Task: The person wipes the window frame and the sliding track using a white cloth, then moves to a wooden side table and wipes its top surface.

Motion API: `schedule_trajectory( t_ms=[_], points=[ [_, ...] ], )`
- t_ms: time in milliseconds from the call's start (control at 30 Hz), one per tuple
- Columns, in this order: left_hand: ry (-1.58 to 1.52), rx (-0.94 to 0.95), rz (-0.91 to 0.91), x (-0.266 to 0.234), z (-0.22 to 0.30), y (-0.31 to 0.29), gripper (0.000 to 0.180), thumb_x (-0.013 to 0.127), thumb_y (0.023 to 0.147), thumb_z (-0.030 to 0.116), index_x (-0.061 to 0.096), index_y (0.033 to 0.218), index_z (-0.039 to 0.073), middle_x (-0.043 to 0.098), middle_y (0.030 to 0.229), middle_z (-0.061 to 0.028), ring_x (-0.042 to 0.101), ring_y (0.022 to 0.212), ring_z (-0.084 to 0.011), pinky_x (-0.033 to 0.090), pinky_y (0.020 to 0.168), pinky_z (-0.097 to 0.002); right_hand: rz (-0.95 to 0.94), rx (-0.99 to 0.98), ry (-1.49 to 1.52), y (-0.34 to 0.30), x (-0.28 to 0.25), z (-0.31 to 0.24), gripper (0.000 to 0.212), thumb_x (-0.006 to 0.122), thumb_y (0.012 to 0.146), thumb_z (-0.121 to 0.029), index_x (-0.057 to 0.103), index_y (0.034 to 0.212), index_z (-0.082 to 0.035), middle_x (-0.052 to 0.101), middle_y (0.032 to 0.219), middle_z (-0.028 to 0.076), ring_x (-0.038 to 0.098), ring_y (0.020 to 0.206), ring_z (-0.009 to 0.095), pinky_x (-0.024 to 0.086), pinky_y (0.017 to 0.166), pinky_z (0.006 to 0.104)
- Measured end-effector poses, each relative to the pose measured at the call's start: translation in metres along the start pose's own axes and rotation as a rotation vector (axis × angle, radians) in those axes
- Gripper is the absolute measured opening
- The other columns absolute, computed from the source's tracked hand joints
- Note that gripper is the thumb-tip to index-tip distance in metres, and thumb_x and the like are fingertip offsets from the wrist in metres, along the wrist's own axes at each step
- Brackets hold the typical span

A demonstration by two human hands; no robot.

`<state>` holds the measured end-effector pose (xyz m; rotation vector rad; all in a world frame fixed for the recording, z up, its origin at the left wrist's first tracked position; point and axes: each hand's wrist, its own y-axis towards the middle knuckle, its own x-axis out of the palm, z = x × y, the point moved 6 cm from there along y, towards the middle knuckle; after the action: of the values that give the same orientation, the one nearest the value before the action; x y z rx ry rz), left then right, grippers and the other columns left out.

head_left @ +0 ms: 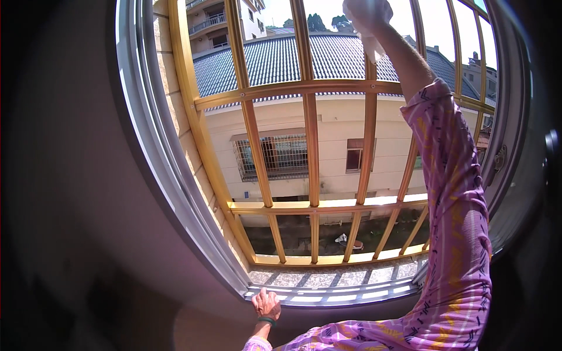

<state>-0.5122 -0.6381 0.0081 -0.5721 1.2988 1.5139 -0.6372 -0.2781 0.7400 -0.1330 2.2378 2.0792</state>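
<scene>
Raised high at the top of the head view, my right hand [370, 13] is closed on a thin white cloth [373, 48], whose end hangs below the fingers. It is at an upright bar of the gold-coloured metal window grille [304, 88]; glare hides exactly how the cloth meets the bar. Low down, my left hand [266, 304] rests with curled fingers over the inner edge of the grey window frame [333, 299]. A dark band circles the left wrist.
Cross rails and several upright bars fill the opening. Between frame and grille lies a speckled stone ledge [345, 276]. A sliding sash with a latch [499, 158] stands at the right. Outside are a cream building [333, 131] with a grey ridged roof [275, 61] and ground far below.
</scene>
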Motion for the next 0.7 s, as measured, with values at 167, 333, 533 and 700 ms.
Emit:
schedule_trajectory(
  t_ms=[167, 333, 533, 700],
  points=[
    [0.062, 0.004, -0.005, -0.004, -0.006, -0.005, 0.022, 0.05, 0.081, 0.027, 0.063, 0.089, 0.01, 0.049, 0.114, -0.0148, 0.049, 0.103, -0.0309, 0.03, 0.094, -0.0467, 0.161, -0.242, 0.213, -0.13, -0.041, -0.002, 0.05, 0.058, 0.083, -0.035, 0.038, 0.119, -0.005, 0.065, 0.085, 0.023, 0.065, 0.078, 0.039, 0.051, 0.069, 0.0482],
    [0.09, -0.015, -0.071, -0.004, -0.002, -0.005, 0.022, 0.051, 0.081, 0.028, 0.062, 0.092, 0.011, 0.048, 0.117, -0.0152, 0.047, 0.107, -0.0321, 0.03, 0.095, -0.0477, 0.097, -0.267, 0.196, -0.109, -0.069, -0.017, 0.05, 0.064, 0.08, -0.035, 0.044, 0.116, -0.005, 0.064, 0.089, 0.024, 0.066, 0.073, 0.036, 0.054, 0.067, 0.0447],
    [0.031, 0.007, -0.092, 0.0, 0.009, 0.001, 0.024, 0.05, 0.081, 0.028, 0.061, 0.093, 0.01, 0.047, 0.121, -0.0174, 0.047, 0.109, -0.0333, 0.03, 0.096, -0.0486, 0.194, -0.187, 0.294, 0.024, -0.019, -0.111, 0.044, 0.049, 0.088, -0.024, 0.043, 0.122, 0.003, 0.062, 0.088, 0.022, 0.064, 0.078, 0.031, 0.052, 0.071, 0.0394],
    [0.067, -0.061, -0.08, -0.011, 0.0, -0.004, 0.024, 0.05, 0.081, 0.027, 0.062, 0.093, 0.01, 0.048, 0.119, -0.0166, 0.047, 0.109, -0.0328, 0.031, 0.096, -0.0486, 0.057, -0.119, 0.382, -0.077, 0.021, -0.129, 0.048, 0.049, 0.086, -0.009, 0.033, 0.127, 0.011, 0.058, 0.078, 0.021, 0.062, 0.077, 0.03, 0.051, 0.067, 0.0403]
  ],
)
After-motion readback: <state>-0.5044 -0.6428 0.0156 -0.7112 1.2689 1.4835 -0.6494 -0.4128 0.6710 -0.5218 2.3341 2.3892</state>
